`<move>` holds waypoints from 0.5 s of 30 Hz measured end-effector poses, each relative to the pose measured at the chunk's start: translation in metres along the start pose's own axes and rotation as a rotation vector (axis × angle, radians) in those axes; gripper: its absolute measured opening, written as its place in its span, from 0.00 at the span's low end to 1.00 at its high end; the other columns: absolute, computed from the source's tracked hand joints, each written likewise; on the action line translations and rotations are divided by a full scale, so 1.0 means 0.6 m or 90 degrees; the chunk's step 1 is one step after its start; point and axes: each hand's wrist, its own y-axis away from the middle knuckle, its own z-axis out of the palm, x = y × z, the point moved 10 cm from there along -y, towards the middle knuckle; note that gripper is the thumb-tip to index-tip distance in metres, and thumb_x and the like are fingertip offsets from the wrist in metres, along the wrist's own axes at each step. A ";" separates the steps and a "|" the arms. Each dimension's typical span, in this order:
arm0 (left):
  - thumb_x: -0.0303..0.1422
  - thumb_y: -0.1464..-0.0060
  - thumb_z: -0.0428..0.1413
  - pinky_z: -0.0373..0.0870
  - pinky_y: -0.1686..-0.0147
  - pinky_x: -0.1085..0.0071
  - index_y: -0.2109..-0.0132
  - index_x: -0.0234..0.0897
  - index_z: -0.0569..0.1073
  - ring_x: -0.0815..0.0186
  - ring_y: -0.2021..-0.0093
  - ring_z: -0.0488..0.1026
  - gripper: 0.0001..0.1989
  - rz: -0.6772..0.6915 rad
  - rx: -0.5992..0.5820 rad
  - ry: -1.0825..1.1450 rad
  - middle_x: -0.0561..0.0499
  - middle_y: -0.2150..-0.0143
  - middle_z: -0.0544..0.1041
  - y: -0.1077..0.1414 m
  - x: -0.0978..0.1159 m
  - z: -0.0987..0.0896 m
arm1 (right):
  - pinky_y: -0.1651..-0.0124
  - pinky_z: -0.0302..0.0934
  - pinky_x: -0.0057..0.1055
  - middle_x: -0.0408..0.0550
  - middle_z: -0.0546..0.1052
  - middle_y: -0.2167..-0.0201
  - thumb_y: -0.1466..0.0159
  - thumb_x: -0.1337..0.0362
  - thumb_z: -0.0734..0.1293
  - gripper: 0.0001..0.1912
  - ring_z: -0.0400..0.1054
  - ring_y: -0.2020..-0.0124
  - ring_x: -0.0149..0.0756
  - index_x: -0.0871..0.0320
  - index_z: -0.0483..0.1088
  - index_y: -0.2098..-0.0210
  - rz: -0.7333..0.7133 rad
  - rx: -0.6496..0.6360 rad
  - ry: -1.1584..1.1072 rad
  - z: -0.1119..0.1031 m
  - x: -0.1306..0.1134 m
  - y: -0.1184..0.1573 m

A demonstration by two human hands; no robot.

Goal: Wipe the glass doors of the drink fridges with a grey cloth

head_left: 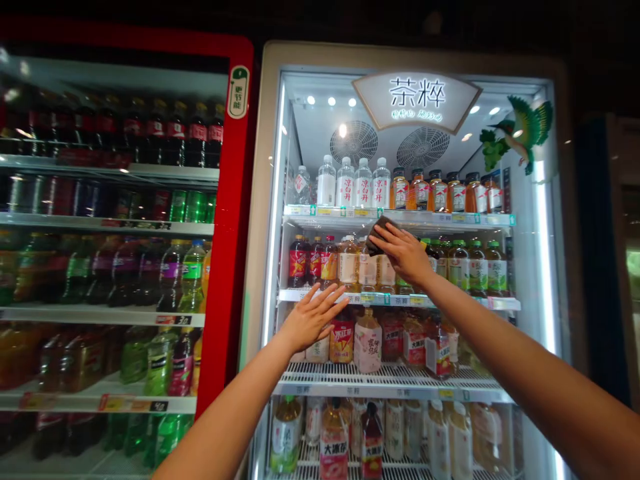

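Observation:
A glass-fronted drinks fridge [264,200] fills the middle of the view. My right hand [406,253] presses a dark, folded cloth [379,232] to the glass, level with the second shelf of bottles. Below and to the left, my left hand [313,320] has its fingers spread and appears to rest flat on the same glass, with nothing in it. Behind the glass, upright clear water bottles [345,184] and amber tea bottles [436,193] line the top shelf. My hands and forearms hide parts of the lower shelves.
A red-framed fridge [220,220] with dark cola bottles [135,130] and other drinks stands to the left. A lit fan-shaped sign [417,101] is at the top of the glass, and a green bird decoration [530,130] sits at its upper right.

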 end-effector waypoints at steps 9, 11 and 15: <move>0.51 0.36 0.54 0.31 0.25 0.49 0.24 0.47 0.48 0.56 0.22 0.43 0.40 -0.073 0.029 -0.064 0.52 0.22 0.50 0.035 -0.051 0.017 | 0.29 0.50 0.51 0.41 0.57 0.26 0.32 0.72 0.59 0.33 0.49 0.25 0.43 0.44 0.60 0.29 0.025 0.035 0.020 0.031 -0.076 -0.035; 0.53 0.38 0.55 0.32 0.25 0.49 0.24 0.48 0.49 0.56 0.22 0.43 0.42 -0.066 0.042 -0.075 0.52 0.22 0.51 0.036 -0.052 0.022 | 0.30 0.51 0.49 0.40 0.58 0.26 0.32 0.72 0.59 0.32 0.50 0.26 0.42 0.44 0.61 0.30 0.011 0.036 0.024 0.034 -0.082 -0.031; 0.53 0.39 0.56 0.33 0.24 0.49 0.24 0.47 0.50 0.56 0.22 0.42 0.43 -0.059 0.053 -0.093 0.52 0.22 0.51 0.037 -0.054 0.023 | 0.30 0.51 0.50 0.41 0.57 0.26 0.33 0.72 0.60 0.34 0.48 0.25 0.44 0.45 0.61 0.30 0.105 0.064 0.024 0.030 -0.076 -0.044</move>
